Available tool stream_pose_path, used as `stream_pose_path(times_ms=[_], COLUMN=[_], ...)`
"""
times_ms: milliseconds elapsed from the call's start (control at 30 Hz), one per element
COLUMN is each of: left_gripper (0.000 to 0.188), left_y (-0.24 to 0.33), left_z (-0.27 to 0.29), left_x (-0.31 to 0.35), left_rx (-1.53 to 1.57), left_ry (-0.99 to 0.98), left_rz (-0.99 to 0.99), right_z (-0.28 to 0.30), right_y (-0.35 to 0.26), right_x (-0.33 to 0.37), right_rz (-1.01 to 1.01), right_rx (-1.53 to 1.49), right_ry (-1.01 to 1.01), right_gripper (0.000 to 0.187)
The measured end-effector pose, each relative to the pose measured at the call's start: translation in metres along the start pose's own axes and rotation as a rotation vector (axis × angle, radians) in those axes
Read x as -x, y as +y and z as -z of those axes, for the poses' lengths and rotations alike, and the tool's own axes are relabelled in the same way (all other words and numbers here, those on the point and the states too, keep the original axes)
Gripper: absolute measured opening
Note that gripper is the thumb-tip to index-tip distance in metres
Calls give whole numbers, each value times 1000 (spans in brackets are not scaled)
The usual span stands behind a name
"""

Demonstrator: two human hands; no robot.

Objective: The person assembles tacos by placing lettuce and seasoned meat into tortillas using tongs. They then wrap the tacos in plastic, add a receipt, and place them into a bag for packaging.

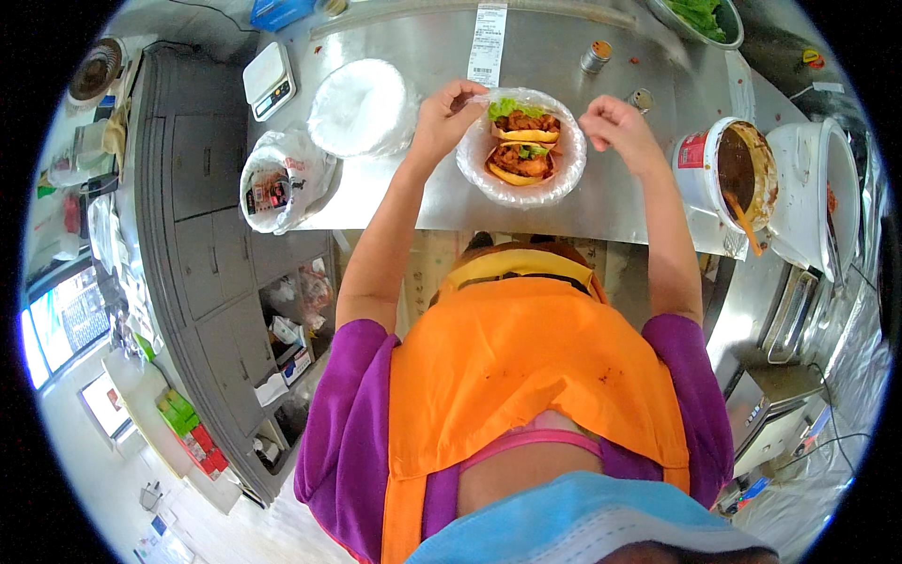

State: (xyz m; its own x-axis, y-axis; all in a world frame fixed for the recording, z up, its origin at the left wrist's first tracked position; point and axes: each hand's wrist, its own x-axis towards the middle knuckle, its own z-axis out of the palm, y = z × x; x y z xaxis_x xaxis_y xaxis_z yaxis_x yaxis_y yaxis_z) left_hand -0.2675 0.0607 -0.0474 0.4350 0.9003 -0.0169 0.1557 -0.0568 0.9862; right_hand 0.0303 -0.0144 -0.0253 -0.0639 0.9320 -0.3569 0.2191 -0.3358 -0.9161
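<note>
Across the steel counter (583, 202), a printed paper slip (486, 47) lies just beyond the plate, with a small orange-topped can (596, 56) farther right and a small jar (641, 101) close behind the right hand (613, 127). To the left sit a white scale (271, 82), a plastic-wrapped stack of white plates (362, 105) and a white plastic bag (285, 179); to the right, a bucket (692, 152) of brown sauce stands beside a white tub (794, 183), and a metal bowl (731, 33) holds greens. Between the two hands rests the film-covered plate (474, 177), bearing two filled buns, the far one (526, 124) with lettuce and the near one (520, 164) just below it. At its upper-left rim, the left hand (453, 111) brings thumb and fingers together; whether they pinch the film, I cannot tell. The right hand curls its fingers beside the opposite rim, any hold unclear. Both forearms reach forward, spread around the plate.
</note>
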Motion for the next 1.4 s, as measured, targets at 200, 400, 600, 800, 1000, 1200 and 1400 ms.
stream_pose_path(times_ms=[200, 400, 600, 800, 1000, 1200, 1400], left_gripper=[24, 23, 20, 21, 24, 31, 43], left_y=[3, -2, 22, 50, 67, 83, 91], left_z=[2, 0, -12, -18, -26, -22, -6], left_x=[11, 43, 21, -13, -30, -35, -40], left_rx=[-291, -87, -523, -351, -287, -386, -448], left_ry=[34, -84, 224, 116, -81, -123, -243], left_rz=[-91, 259, -349, -157, -185, -264, -182], right_z=[-11, -9, -23, -42, -86, -78, -65], right_y=[44, 17, 33, 12, -8, -47, -77], right_x=[22, 35, 71, 91, 96, 109, 136], right_rz=[37, -81, -42, -90, -3, 228, 432], right_rx=[244, -121, 532, -217, -501, -371, 323], right_ry=[-75, 218, 38, 136, 321, 347, 556], right_gripper=[26, 38, 30, 19, 42, 52, 67])
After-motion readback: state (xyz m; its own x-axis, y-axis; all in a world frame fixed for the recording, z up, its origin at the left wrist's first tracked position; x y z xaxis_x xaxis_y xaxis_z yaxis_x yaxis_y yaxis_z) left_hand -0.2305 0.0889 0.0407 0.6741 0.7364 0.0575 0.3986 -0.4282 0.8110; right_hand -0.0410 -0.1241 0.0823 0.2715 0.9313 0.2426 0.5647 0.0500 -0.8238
